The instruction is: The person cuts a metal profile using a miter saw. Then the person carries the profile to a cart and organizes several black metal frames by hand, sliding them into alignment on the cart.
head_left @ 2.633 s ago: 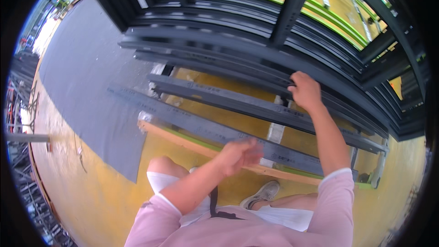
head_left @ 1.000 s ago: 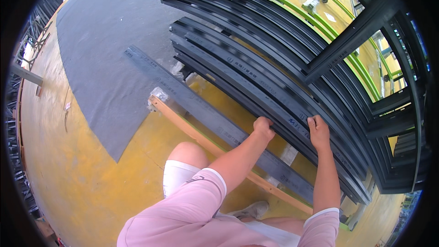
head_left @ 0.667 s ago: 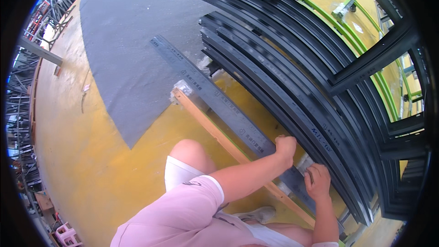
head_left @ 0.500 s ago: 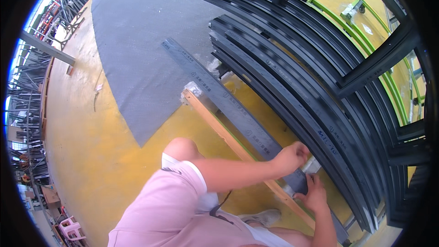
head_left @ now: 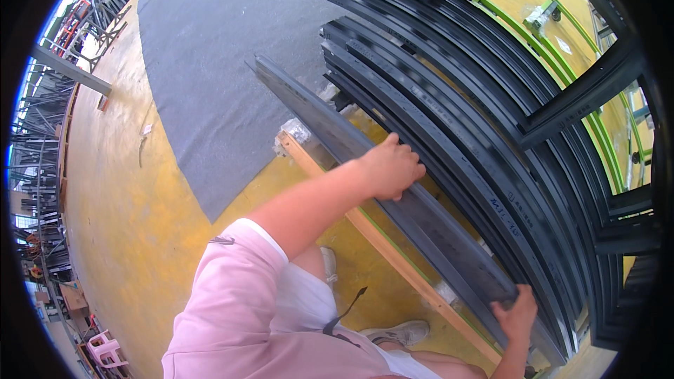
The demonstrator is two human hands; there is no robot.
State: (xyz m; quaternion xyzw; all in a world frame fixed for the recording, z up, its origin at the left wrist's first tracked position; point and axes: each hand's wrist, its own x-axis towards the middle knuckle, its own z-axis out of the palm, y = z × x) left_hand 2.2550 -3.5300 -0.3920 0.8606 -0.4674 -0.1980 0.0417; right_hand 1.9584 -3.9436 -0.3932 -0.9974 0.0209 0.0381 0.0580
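Head view: you've got the long dark profile bar (head_left: pixel 393 189) up off the pile w/ both hands, well apart; left hand (head_left: pixel 390 167) curled over its upper edge near mid-length, fingers wrapped on it; right hand (head_left: pixel 518 312) clamped on the near end, low by the bottom rim. Bar runs diagonal, far tip out over the grey floor mat (head_left: pixel 210 63), near end beside your right knee, lying just alongside the stack of black frames (head_left: pixel 491 119) and above the wooden batten (head_left: pixel 379 238).

Risk, as I judge it: bar's long & the far end hangs free past your left hand, so it could dip or swing; a swing toward the frames would likely knock or scrape them. Grip near the end is only fingertips on the edge, prob. the weak spot; if it slips, the end drops toward your shoe (head_left: pixel 394 335).

Look of the thing: flat, slim, dark grey-black, matte, straight edges (lens bends them); seems rigid, no visible sag.
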